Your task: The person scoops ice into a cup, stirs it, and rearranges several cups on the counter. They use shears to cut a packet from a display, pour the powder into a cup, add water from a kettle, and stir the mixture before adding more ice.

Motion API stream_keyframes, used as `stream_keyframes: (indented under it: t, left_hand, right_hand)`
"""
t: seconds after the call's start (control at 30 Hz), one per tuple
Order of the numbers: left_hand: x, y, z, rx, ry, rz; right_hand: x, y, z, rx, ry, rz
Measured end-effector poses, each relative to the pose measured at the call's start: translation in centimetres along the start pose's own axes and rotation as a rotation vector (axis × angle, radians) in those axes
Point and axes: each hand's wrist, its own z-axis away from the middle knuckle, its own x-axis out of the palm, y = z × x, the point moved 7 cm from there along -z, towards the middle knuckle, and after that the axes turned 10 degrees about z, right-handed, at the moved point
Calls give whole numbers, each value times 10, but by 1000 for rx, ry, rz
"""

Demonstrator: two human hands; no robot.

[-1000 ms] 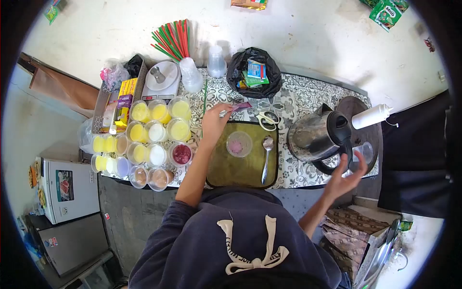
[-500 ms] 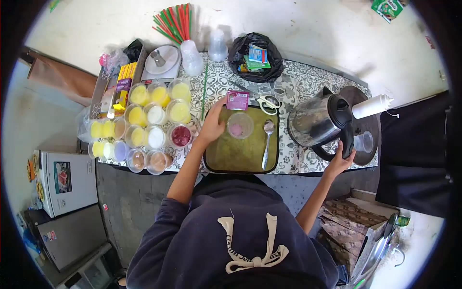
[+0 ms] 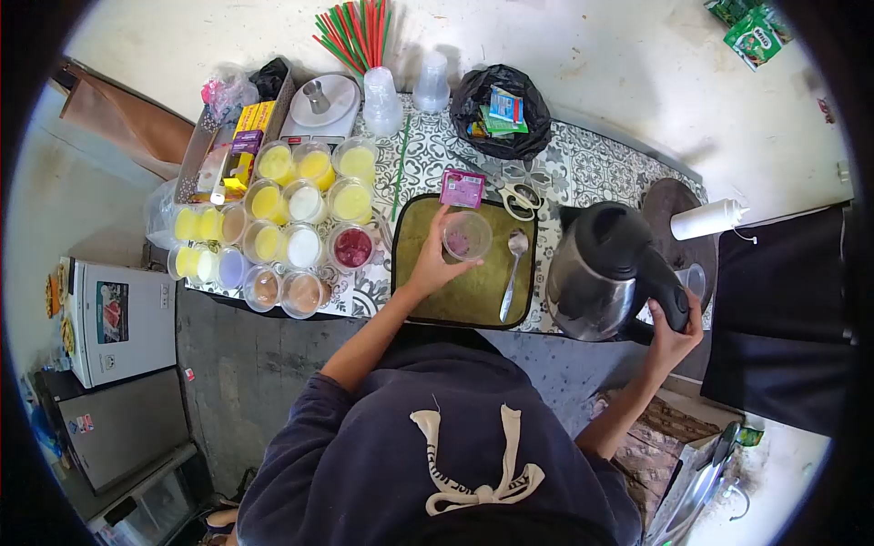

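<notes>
My left hand (image 3: 435, 262) is closed around the near left side of a clear plastic cup (image 3: 468, 237), which has pink powder at its bottom. Under the cup lies a green tray (image 3: 428, 305) with a dark rim. A metal spoon (image 3: 513, 273) rests on the tray, right of the cup. Beyond the tray's far edge are a purple sachet (image 3: 462, 188) and white-handled scissors (image 3: 521, 202). With my right hand (image 3: 675, 335) I grip the black handle of a steel electric kettle (image 3: 596, 278). The kettle appears raised and stays apart from the cup, its lid shut.
Several cups of yellow, white and brown powder (image 3: 313, 166) stand at the left, with a red-filled cup (image 3: 352, 247). Farther back are a scale (image 3: 323, 105), stacked cups (image 3: 382, 100), straws (image 3: 360, 32) and a black bag of sachets (image 3: 473, 86). A white squeeze bottle (image 3: 706, 219) lies right.
My left hand has moved from the tray's left edge onto the cup. The kettle has come up and nearer to me in my right hand, and the view has shifted slightly.
</notes>
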Motion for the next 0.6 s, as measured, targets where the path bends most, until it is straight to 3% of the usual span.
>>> stream_keyframes:
  t: [0.17,0.33,0.6]
  left_hand:
    - [11,-5,0,48,41,25]
    - [11,-16,1,77,105,35]
    - [8,-20,1,-83,46,39]
  right_hand:
    - [26,-51,-2,-180,-293,49]
    - [53,-97,-3,-411,-438,192]
    - [85,-128,-5,-532,-612,255]
